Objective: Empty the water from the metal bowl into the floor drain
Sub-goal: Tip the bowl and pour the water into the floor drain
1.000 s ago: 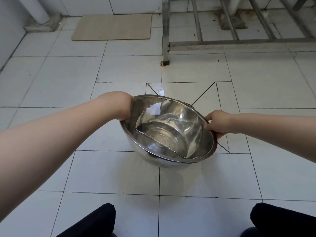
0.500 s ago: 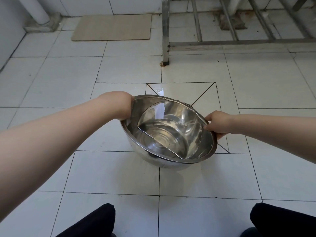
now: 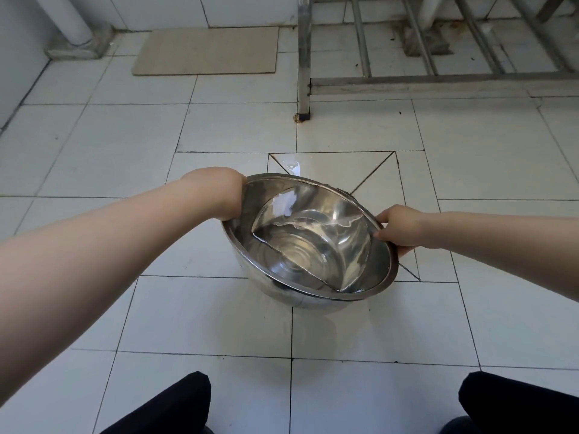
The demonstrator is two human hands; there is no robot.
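Observation:
A shiny metal bowl [image 3: 351, 220] hangs above the white tiled floor, tipped away from me. Clear water [image 3: 313, 245] pools against its far inner wall. My left hand [image 3: 222, 192] grips the rim on the left. On the right side of the rim my right hand [image 3: 398, 228] holds on, thumb inside. Under the bowl lies a square of tiles cut with diagonal lines sloping inward [image 3: 376, 170]; the drain itself is hidden by the bowl. A wet glint [image 3: 291, 166] shows on the floor just past the far rim.
A steel rack leg [image 3: 304, 57] and its low crossbar [image 3: 438, 84] stand beyond the bowl at the back right. A beige mat [image 3: 208, 50] lies at the back left beside a white pipe [image 3: 73, 20]. My dark trouser knees [image 3: 175, 405] are at the bottom.
The bowl has tipped slightly further away from me and the water has shifted toward its far wall. Both hands keep their hold on the rim.

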